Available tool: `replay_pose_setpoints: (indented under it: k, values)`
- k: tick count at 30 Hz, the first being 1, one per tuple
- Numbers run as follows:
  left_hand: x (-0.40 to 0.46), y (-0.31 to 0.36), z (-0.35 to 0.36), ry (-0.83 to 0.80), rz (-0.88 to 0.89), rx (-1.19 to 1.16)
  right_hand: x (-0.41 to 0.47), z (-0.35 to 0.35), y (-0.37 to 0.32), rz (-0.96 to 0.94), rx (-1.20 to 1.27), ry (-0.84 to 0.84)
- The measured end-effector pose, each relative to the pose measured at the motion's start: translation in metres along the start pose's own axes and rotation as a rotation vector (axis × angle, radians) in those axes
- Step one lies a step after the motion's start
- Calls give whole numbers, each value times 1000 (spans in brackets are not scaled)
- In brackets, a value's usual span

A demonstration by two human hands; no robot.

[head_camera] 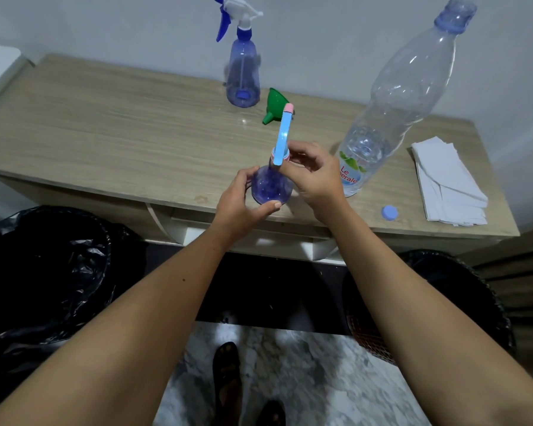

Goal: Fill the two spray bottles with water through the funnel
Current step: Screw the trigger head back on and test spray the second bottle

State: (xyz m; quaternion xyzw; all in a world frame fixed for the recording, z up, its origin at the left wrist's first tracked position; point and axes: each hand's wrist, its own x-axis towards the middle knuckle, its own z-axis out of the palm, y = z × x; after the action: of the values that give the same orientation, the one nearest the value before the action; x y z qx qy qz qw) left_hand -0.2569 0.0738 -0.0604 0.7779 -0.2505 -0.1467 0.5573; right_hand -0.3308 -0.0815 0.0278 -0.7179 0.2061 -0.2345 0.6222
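A small blue spray bottle (270, 185) stands near the front edge of the wooden table (105, 124). My left hand (243, 204) grips its body. My right hand (313, 173) pinches the collar of its light-blue and pink spray head (282, 136) at the bottle's neck. A second blue spray bottle (243, 75) with a white and blue trigger stands at the back. The green funnel (274, 106) lies on its side beside that bottle. A large clear water bottle (391, 99), uncapped and partly filled, stands at the right.
The loose blue cap (389, 213) lies near the table's front edge at the right. A stack of white tissues (446, 182) sits at the far right. Below, a bin lined with black plastic (43, 272) stands left and a woven basket (443, 302) right.
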Motion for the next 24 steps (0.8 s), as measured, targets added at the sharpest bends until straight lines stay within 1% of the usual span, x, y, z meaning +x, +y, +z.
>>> replay_pose_setpoints:
  k: [5, 8, 10, 13, 20, 24]
  values:
    - [0, 2, -2, -16, -22, 1, 0, 0, 1, 69, 6, 1]
    - [-1, 3, -1, -7, -16, -11, -3, -4, 1, 82, 78, -23]
    - [-1, 4, -1, 4, -16, -11, -2, -5, 2, 65, 73, -37]
    - [-1, 4, -1, 2, -24, -17, 2, -3, 0, 5, 3, -57]
    - [-1, 4, -1, -13, -19, -14, 8, -3, -5, 27, -71, -53]
    - [-1, 4, -1, -5, -9, -7, 8, -7, -3, 29, -1, -86]
